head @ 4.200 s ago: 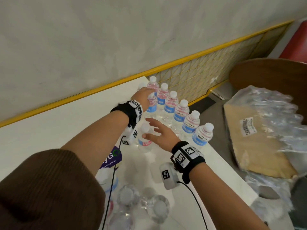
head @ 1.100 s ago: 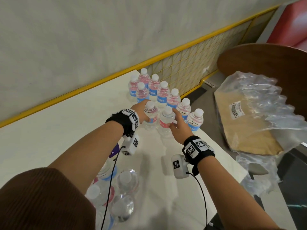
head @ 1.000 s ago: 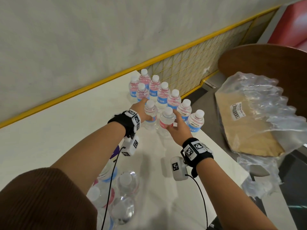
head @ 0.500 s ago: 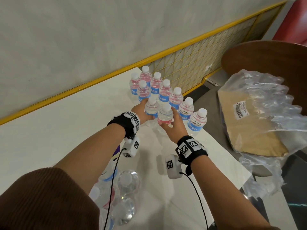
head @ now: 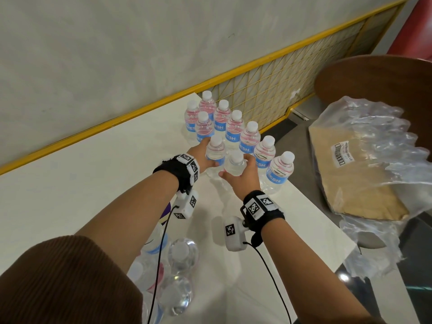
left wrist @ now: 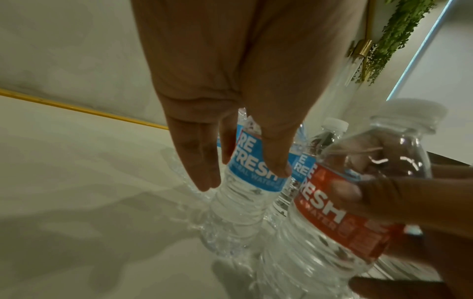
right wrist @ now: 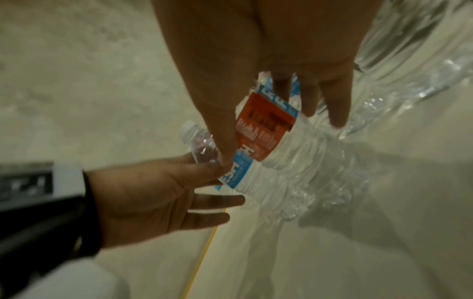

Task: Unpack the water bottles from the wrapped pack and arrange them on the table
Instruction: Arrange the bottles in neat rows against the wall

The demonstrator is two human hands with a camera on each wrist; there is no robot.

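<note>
**Two bottles held at the table's far corner**

Beside the standing rows, my left hand (head: 203, 157) wraps one bottle (head: 215, 153) and my right hand (head: 240, 177) grips another (head: 235, 163), both upright and touching. Rows of bottles (head: 233, 127) stand just beyond on the table (head: 93, 183). More bottles (head: 180, 256) lie near me; the wrap (head: 374, 146) sits off the table to my right.

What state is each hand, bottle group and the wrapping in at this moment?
left hand: grips an upright bottle.
right hand: grips another bottle beside it.
arranged bottles: upright, capped, in rows on the table.
near bottles: capped, not yet arranged.
plastic wrap: torn open, off the table.
</note>
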